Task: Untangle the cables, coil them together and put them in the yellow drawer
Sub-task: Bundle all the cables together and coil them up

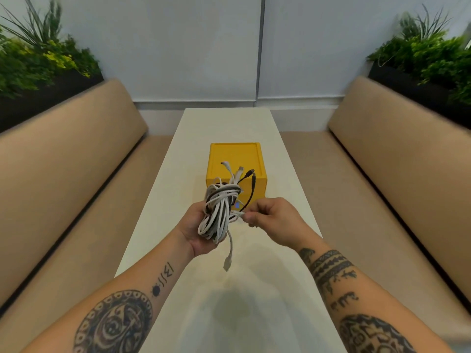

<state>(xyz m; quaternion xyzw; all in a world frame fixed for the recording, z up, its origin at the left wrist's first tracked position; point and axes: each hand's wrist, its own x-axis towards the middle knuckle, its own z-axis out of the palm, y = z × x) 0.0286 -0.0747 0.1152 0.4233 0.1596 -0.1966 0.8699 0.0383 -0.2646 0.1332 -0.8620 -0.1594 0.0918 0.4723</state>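
cables, white and black, wound into one bundle, are gripped in the upturned left hand above the table. the bundle's long axis is directed away from the body, with the loose plugs pointed at the yellow drawer just beyond. one white plug is seen hanging toward the body. a white strand beside the bundle is pinched by the right hand.

The cables are white and black, the drawer box bright yellow. The table is cream, the benches tan, the plants green.
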